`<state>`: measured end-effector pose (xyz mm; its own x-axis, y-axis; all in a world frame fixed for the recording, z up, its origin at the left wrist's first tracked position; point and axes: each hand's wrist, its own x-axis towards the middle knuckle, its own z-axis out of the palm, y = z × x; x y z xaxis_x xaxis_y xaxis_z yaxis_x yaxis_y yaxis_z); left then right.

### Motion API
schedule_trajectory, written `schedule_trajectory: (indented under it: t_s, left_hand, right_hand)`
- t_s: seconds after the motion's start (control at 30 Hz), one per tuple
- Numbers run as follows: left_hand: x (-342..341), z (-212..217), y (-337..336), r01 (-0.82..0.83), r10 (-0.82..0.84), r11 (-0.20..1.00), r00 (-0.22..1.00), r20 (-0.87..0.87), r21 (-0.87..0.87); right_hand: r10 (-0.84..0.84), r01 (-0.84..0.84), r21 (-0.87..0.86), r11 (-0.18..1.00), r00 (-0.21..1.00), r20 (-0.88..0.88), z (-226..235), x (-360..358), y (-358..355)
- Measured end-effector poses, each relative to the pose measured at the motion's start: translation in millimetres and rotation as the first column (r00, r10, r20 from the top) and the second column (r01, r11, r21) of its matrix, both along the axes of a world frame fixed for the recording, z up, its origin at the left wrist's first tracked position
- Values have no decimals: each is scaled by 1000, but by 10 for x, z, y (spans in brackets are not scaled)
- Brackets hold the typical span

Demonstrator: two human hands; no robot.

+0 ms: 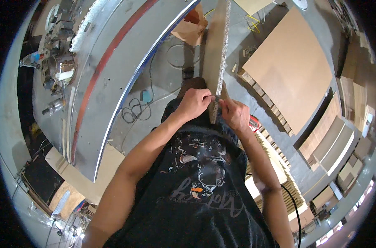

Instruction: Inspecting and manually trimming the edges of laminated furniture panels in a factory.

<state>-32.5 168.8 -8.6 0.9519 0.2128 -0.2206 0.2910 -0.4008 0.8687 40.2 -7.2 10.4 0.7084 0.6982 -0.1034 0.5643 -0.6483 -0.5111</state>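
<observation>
A long chipboard panel stands on its narrow edge in front of my body, its rough speckled edge facing up. At the panel's near end, my left hand is closed on its left side, thumb and forefinger pinched together. On the other side my right hand is closed too, fingertips pinched close to the same edge. A small dark piece shows between the two sets of fingertips, across the panel's edge. It is too small to name, and the fingers partly hide it.
To the left a large grey machine table carries a red stripe and a blue-white rim. Cable coils lie on the floor beside it. At right, a flat board rests on a pallet. A brown paper bag stands beyond the panel's left side.
</observation>
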Motion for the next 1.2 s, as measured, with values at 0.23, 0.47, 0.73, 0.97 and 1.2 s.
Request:
schedule_trajectory:
  t_s: [0.23,0.47,0.73,0.97,1.2]
  left_hand:
    - [-227,-16,-126,44,-43,999,998,47,-23]
    - [-347,-6,-198,97,-97,995,995,10,-19]
    - [-506,48,-234,155,-156,986,987,-24,-55]
    - [-543,51,-212,327,-333,943,938,-99,-69]
    - [-479,1,-212,-152,127,949,986,-106,-276]
  right_hand:
    - [-68,67,106,992,998,4,-65,-336,-178]
    - [-39,37,101,994,999,21,-83,-431,-268]
    - [16,-17,100,995,1000,6,-76,-526,-375]
    - [80,-70,68,995,985,-151,-33,-560,-501]
    - [-230,267,51,962,900,-369,149,-436,-328]
